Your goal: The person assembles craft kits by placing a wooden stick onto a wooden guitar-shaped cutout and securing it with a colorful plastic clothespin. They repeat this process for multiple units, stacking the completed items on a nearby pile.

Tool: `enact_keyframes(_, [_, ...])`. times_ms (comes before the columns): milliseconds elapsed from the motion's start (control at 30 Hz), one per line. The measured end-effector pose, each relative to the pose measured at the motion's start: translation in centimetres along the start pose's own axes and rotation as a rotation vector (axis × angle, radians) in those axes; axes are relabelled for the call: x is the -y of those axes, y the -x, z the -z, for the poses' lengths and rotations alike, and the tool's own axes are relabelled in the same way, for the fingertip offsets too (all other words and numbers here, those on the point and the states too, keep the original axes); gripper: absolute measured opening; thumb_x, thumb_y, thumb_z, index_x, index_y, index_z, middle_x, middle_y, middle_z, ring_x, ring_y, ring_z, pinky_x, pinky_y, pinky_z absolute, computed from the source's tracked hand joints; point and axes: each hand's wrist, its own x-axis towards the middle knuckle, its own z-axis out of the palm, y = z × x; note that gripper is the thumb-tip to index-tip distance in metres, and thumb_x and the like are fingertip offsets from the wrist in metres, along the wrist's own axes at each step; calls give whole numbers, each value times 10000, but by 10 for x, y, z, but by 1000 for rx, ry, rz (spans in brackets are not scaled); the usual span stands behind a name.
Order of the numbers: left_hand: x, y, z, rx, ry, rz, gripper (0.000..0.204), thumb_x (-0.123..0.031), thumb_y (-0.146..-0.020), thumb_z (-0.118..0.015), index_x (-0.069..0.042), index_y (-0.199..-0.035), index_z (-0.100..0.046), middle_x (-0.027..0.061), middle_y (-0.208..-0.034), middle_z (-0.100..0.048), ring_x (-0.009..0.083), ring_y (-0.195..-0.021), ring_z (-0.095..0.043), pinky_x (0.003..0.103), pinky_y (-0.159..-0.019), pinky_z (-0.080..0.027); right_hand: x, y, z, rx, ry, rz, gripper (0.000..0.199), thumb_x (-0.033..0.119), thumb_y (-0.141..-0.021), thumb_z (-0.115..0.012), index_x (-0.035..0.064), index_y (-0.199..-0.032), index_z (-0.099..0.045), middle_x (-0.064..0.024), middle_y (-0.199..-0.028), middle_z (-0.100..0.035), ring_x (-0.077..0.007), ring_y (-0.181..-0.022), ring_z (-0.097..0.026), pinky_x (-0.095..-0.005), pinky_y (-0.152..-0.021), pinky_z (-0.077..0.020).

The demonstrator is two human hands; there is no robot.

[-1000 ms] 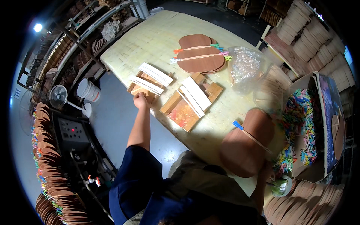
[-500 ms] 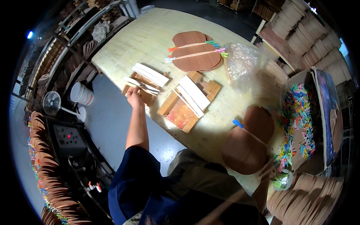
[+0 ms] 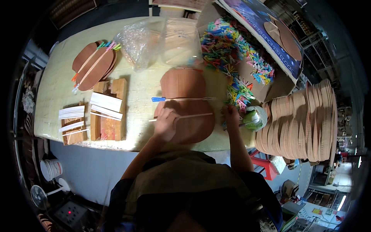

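Now off the rack (image 3: 75, 138), the left hand (image 3: 166, 123) is closed on a strip (image 3: 196, 115); right hand (image 3: 232, 116) bunched, contents unclear.

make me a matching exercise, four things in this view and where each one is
1. left hand
2. right hand
3. lone blue clothespin
4. red stool

A. past the table's near edge
B. over the lower pale strip
C. at the guitar-shaped panel's waist
D. beside the loose clothespins

Pairs: 1-B, 2-D, 3-C, 4-A
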Motion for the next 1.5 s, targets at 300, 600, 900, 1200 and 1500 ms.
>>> enact_keyframes(300, [3,3,-37,10,-31,-88,89,34,-714,-591,-15,-783,-565,164,-932,-586,357,-920,-567,412,-841,-462,-14,31,8,16,-737,-261,46,39,-858,-572,9,-892,-569,-122,-903,-613,-255,-793,-638,-408,-733,-556])
enact_keyframes(600, [4,3,-34,82,-36,-24,67,28,-739,-600,-16,-779,-571,158,-945,-598,342,-940,-575,398,-833,-466,22,44,-1,147,-470,-338,146,76,-912,-501,13,-1033,-556,-118,-986,-608,-257,-857,-620,-364,-771,-530])
enact_keyframes(900, [5,2,-34,91,-10,-12,38,12,-762,-579,-8,-788,-563,143,-958,-593,335,-947,-564,392,-838,-455,-8,-60,24,117,1016,670,309,205,-784,-636,61,-1055,-599,-147,-969,-615,-319,-830,-599,-405,-771,-484])
enact_keyframes(1200, [0,-4,-25,72,90,-78,57,20,-735,-521,-21,-762,-493,136,-903,-569,318,-930,-554,395,-871,-438,114,-45,-109,377,816,812,265,227,-757,-680,25,-917,-621,-163,-896,-610,-336,-774,-601,-411,-683,-490])
enact_keyframes(1500, [13,12,-29,110,57,-4,118,-33,-723,-541,-22,-840,-548,154,-976,-558,342,-965,-534,392,-864,-435,152,-2,-202,985,52,160,127,114,-814,-663,28,-904,-688,-16,-710,-626,-92,-589,-540,-257,-527,-456])
